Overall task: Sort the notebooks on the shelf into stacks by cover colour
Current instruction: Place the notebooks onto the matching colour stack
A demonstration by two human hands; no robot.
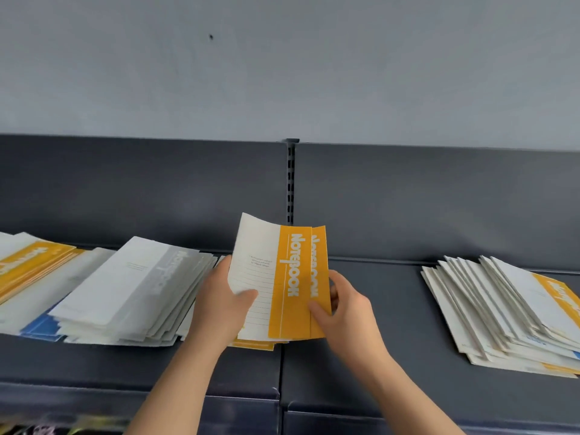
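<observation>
Two orange-and-white notebooks stand tilted up in the middle of the dark shelf, one just behind the other. My left hand grips their left side, thumb across the lined white cover. My right hand pinches the orange right edge. Under them lies another orange notebook, only its lower edge showing. A fanned grey-and-white stack lies to the left, with a blue cover beneath it. An orange stack sits at the far left.
A large fanned pile of mixed notebooks, topped by an orange one, lies on the right of the shelf. A slotted metal upright divides the dark back panel. The shelf's front lip runs below my forearms.
</observation>
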